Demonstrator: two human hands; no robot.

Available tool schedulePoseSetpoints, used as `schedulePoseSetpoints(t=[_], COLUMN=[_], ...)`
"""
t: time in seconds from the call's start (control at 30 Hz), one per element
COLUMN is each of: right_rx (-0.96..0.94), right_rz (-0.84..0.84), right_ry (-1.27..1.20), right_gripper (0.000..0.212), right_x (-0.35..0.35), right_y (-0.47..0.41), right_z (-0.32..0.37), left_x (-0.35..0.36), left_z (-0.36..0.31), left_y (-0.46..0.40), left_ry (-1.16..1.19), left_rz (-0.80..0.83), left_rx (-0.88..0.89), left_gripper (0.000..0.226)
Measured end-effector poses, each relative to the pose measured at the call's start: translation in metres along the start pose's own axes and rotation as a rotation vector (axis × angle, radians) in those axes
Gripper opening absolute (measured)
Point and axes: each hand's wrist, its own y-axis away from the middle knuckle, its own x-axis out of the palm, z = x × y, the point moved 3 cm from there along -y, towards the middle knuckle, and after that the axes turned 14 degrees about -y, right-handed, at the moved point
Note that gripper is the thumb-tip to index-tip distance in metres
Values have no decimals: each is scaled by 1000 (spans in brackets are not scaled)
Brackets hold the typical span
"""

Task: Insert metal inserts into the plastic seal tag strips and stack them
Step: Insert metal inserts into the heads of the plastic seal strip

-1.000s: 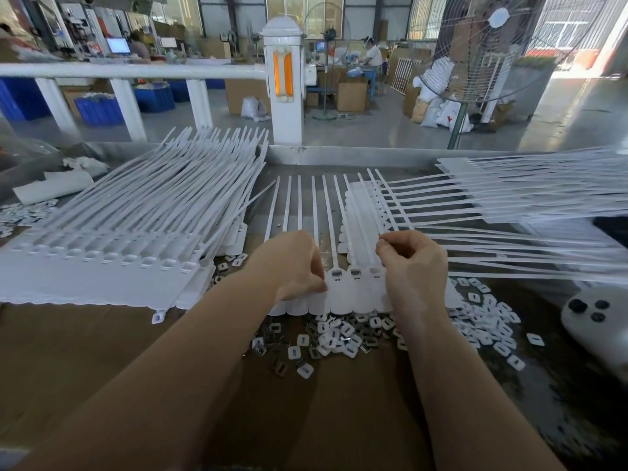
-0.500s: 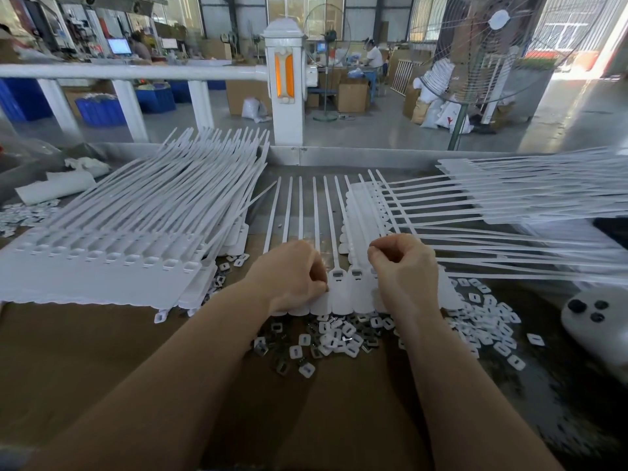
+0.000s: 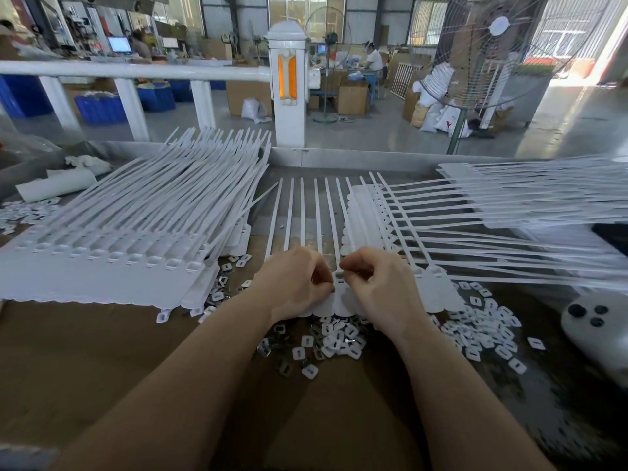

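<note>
Head view: I read this as mid-insertion. Both hands work the head end of the tag strip (image 3: 334, 300) lying flat on the bench centre, tails pointing away. Left hand (image 3: 295, 283) has fingers curled, pressing on the strip's heads. Right hand (image 3: 377, 287) is curled with fingertips pinched at one socket; probably holding an insert, but it's too small to confirm. Loose inserts (image 3: 334, 338) are heaped just below the strip, small square pieces with a slot, some glinting metal. Finished stack (image 3: 112, 263) sits left: white matte plastic, scalloped edge, thin ribbed tails. Next: seat the insert square, move to the neighbouring socket.
</note>
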Motion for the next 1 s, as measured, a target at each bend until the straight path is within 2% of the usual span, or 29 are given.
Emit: schedulePoseSetpoints(t=[0.17,0.27,0.4,0.7,0.8,0.9,1.0], right_rx=[3,2,-2,-34,-56,-106,-137], right_rz=[38,31,21,107,121,152,163], right_ry=[-17,-23,-21,37,82,175,225], right_gripper=[13,12,11,16,15,12,13], right_x=[2,1,1,3,4,5,6], right_y=[0,1,1,3,4,5,5], right_z=[-1,-2,-1,1,2,4,5], left_x=[3,5,8,16,16,10,6], left_z=[1,4,5,6,8,12,13], left_y=[4,4,5,7,9,14,17], left_ry=[6,48,-8,-66,17,172,218], left_rz=[-71,-94,-118,-207,-239,-341,-375], left_rx=[17,4,-16,-15,-39,-101,-150], left_gripper=[17,3,16,12,9,5,15])
